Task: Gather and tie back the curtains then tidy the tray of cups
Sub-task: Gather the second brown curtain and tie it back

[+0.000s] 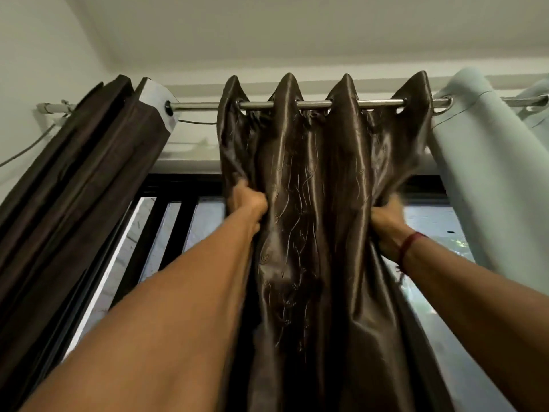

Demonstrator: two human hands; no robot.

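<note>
A shiny brown satin curtain with embroidered lines hangs in folds from a metal rod by eyelets, in the middle of the view. My left hand grips its left edge high up. My right hand, with a red thread on the wrist, clutches its right edge at about the same height. Both arms reach upward. The tray of cups is not in view.
A darker brown curtain is bunched at the left end of the rod. A pale grey curtain hangs at the right. Behind them is a window with black bars. The white ceiling is close above.
</note>
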